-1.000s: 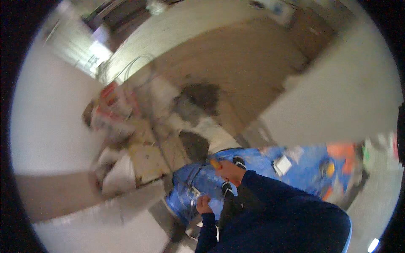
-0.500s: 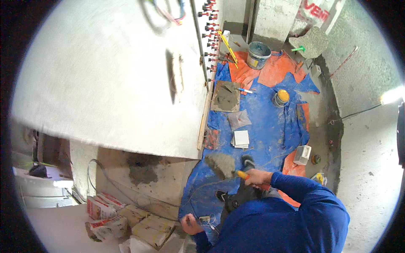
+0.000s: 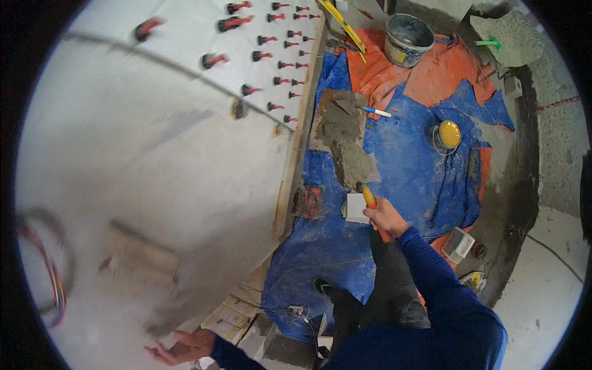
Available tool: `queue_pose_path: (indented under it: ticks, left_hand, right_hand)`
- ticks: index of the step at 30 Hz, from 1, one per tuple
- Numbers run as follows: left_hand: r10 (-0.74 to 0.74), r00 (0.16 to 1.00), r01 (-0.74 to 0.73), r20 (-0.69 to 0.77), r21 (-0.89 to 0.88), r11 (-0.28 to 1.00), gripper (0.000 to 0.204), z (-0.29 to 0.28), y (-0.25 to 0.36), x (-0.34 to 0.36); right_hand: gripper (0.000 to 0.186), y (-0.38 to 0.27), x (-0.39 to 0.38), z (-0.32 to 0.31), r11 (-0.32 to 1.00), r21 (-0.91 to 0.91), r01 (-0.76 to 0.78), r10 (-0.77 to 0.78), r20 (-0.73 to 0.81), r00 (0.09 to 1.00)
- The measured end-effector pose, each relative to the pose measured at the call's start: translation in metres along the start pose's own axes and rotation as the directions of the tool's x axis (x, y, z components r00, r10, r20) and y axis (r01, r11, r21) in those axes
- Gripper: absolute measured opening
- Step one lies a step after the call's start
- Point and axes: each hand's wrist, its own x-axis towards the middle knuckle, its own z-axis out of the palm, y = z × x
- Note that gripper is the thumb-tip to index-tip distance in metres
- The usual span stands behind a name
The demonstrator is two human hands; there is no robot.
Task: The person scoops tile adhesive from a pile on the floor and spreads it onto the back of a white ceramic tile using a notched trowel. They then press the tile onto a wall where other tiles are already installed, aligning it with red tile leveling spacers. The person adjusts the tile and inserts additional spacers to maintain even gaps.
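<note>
My right hand (image 3: 387, 216) is closed round the red and yellow handle of a trowel (image 3: 369, 197). Grey mortar (image 3: 356, 163) covers its blade, so the metal underneath is hidden. Just past the blade lies a mortar board (image 3: 322, 139) with wet mortar spread on it and a pointed tool on top. Low at the left, my left hand (image 3: 183, 348) is empty, its fingers apart, near the pale wall surface (image 3: 203, 259). White square tiles (image 3: 356, 209) lie on the blue sheet close to the trowel hand.
Red and black levelling clips (image 3: 259, 56) stud the tiled wall at upper left. A mortar bucket (image 3: 408, 41) stands on orange sheeting at the back. A smaller pail with a yellow sponge-like top (image 3: 449, 134) sits at right. A cable and socket block (image 3: 296, 309) lie near my foot.
The loaded trowel has moved forward, toward the mortar board and tiles. My left hand has shifted left and its fingers have spread. The view has swung closer to the clipped wall.
</note>
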Motion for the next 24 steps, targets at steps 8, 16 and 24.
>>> queue_pose_path:
  ticks: [8,16,24]
  left_hand:
    - [0.323,0.942,-0.334,0.088,0.3,0.893,0.064,0.058,-0.07,-0.006]
    - [0.413,0.887,-0.459,0.206,0.287,0.841,0.067,0.106,-0.025,-0.023]
    - [0.429,0.886,-0.464,0.177,0.327,0.823,0.07,0.099,-0.073,-0.021]
  right_hand:
    - [0.038,0.021,0.21,-0.035,0.835,-0.522,0.173,-0.372,-0.305,0.877]
    - [0.051,0.111,0.481,-0.021,0.727,-0.683,-0.069,-0.191,-0.297,0.936]
    - [0.041,0.047,0.418,-0.017,0.881,-0.417,0.224,-0.343,-0.235,0.909]
